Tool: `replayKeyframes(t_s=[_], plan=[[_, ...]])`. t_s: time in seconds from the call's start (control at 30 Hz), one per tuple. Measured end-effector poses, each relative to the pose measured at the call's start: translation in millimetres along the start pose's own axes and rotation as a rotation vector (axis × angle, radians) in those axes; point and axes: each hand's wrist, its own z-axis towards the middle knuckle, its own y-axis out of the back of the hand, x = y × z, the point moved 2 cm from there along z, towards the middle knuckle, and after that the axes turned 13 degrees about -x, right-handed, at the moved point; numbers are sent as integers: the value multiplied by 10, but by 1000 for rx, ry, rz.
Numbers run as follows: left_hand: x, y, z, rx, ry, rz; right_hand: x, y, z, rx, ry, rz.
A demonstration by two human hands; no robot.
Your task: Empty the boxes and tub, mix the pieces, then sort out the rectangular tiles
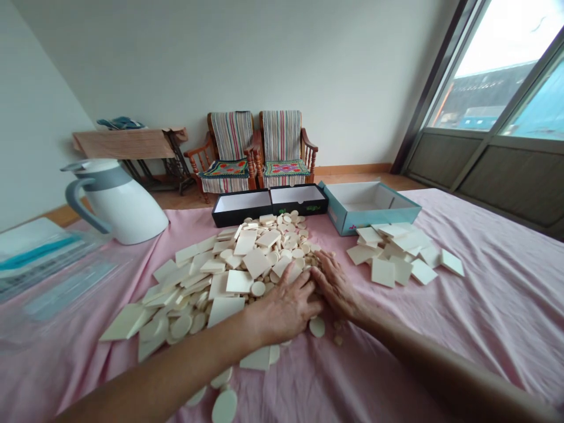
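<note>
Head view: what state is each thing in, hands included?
left hand: open, pressed on the heap's edge
right hand: open, pressed on the heap's edge
cream tiles and discs: loose, mixed in a heap
square tiles: loose, in a separate pile
black box: open, in two halves
blue box: open
white jug: standing, lid on

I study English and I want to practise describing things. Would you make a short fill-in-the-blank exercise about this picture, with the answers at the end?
The left hand and the right hand rest on a heap of cream discs and tiles.
The cloth under them is ____.
The white jug stands to the ____ of the heap.
The outside of the open box behind the loose square tiles is ____.

Missing words: pink; left; blue.
</note>
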Motion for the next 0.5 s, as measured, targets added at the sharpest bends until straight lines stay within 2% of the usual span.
replayKeyframes(t_s=[0.23,0.5], plan=[[439,-23,193,21,76,81,24,-173,421,-70,-90,140],[1009,-14,167,-26,252,219,196,-421,791,-40,-80,225]])
